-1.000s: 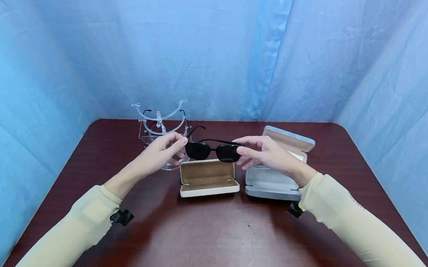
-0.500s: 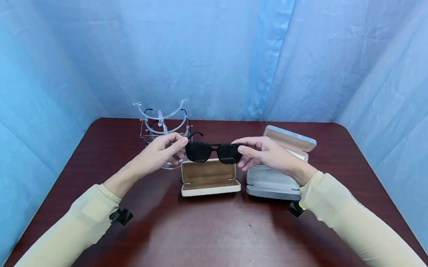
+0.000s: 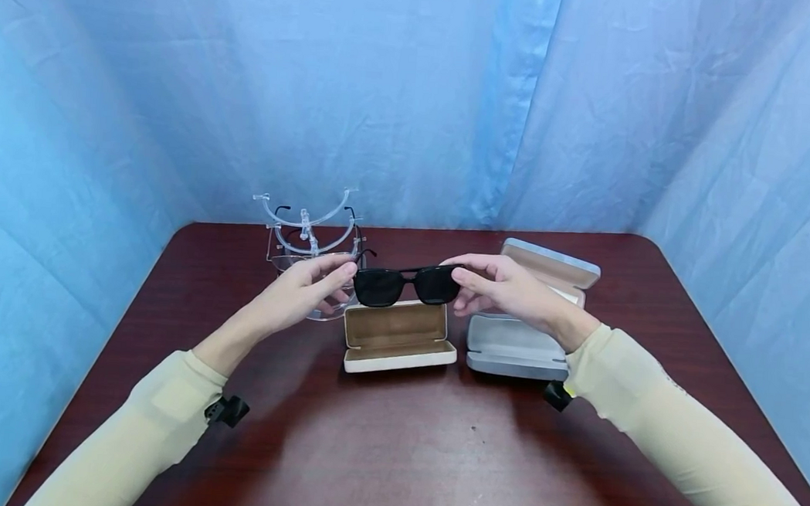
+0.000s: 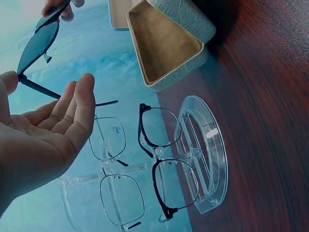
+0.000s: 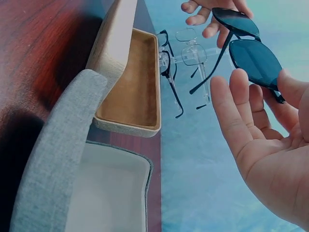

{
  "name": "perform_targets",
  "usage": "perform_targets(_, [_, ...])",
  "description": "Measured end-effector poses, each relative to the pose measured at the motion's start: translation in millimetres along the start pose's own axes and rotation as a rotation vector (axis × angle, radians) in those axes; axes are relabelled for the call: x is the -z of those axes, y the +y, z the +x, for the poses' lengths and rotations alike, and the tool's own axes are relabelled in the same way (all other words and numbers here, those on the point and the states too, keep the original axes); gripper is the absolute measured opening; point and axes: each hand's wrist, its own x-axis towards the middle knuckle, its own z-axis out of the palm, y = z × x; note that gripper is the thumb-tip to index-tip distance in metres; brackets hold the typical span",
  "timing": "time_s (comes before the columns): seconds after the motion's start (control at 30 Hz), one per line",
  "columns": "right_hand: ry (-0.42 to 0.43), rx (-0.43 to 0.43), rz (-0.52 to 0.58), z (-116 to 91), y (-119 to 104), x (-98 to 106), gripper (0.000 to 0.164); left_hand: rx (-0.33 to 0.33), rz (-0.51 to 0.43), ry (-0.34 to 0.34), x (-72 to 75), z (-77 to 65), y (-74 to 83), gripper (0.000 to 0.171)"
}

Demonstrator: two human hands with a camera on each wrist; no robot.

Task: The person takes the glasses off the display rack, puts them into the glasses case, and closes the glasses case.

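Black sunglasses (image 3: 379,288) with dark lenses are held up between both hands in the head view. My left hand (image 3: 314,284) pinches their left end between thumb and fingers. At the other end, my right hand (image 3: 503,291) pinches the frame by the right lens. One temple arm shows behind the left hand. Just below and behind the sunglasses stands a cream glasses case (image 3: 398,358), open, with bare brown lining. In the left wrist view, the lower fingers of the left hand (image 4: 53,123) extend beneath a temple arm.
A clear display stand (image 3: 305,231) bearing wire-rimmed glasses (image 4: 121,198) and black-browed glasses (image 4: 157,188) is behind the left hand. An open grey case (image 3: 513,364) sits right of the cream one. Behind it is another open case with a pale blue lid (image 3: 550,263). Blue curtains (image 3: 386,105) surround the table.
The sunglasses have tilted, so their lenses face me more and less of the temple arms shows. Their right end has risen slightly. Both hands keep their hold.
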Motion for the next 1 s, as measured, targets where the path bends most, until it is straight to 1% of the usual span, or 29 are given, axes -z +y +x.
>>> perform_targets(0.07, [0.004, 0.001, 0.000, 0, 0, 0, 0.038, 0.004, 0.000, -0.012, 0.2, 0.0, 0.0, 0.064])
perform_targets(0.23, [0.012, -0.005, 0.019, -1, 0, 0, 0.039, 0.006, 0.010, -0.039, 2.9, 1.0, -1.3, 0.065])
perform_targets(0.33, [0.026, -0.006, 0.035, 0, 0, -1, 0.038, -0.009, 0.023, -0.053, 4.8, 1.7, -3.0, 0.066])
perform_targets(0.47, [0.025, -0.020, 0.054, 4, 2, -2, 0.040, -0.024, 0.059, -0.060, 7.3, 0.5, -6.3, 0.066])
perform_targets(0.57, [0.013, -0.038, 0.057, 6, 3, -6, 0.041, -0.018, 0.074, -0.062, 9.6, -1.1, -9.5, 0.066])
perform_targets(0.73, [0.002, -0.050, 0.035, 9, 5, -11, 0.041, -0.006, 0.069, -0.068, 12.7, -4.1, -12.5, 0.067])
perform_targets(0.9, [-0.001, -0.048, 0.020, 9, 7, -12, 0.041, -0.013, 0.073, -0.081, 13.4, -5.8, -13.3, 0.068])
perform_targets(1.0, [-0.005, -0.046, 0.022, 9, 8, -11, 0.042, -0.025, 0.058, -0.091, 12.2, -4.8, -13.4, 0.068])
